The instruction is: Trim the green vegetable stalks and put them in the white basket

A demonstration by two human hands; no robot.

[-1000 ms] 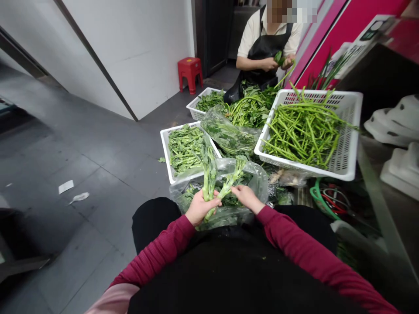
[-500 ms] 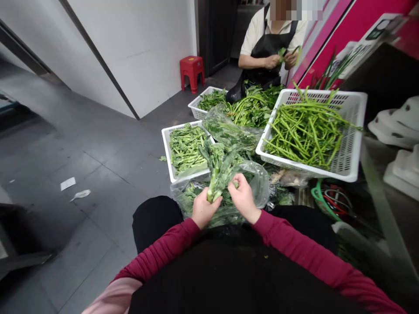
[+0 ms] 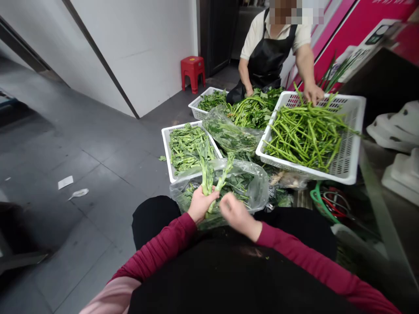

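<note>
The left hand's (image 3: 200, 205) grip holds pale-green leafy stalks (image 3: 206, 181) above a clear plastic bag (image 3: 261, 189), nearer its left edge. Whether the blurred, curled right hand (image 3: 236, 211) holds anything, one cannot tell. The right-leaning stalk (image 3: 224, 172) might slip if the left hand loosens.

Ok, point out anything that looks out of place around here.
Two white scraps, one flat and one irregular, lie on the grey floor like litter. A small green bit lies just outside the nearer left white basket, apart from the greens inside, perhaps dropped.
</note>
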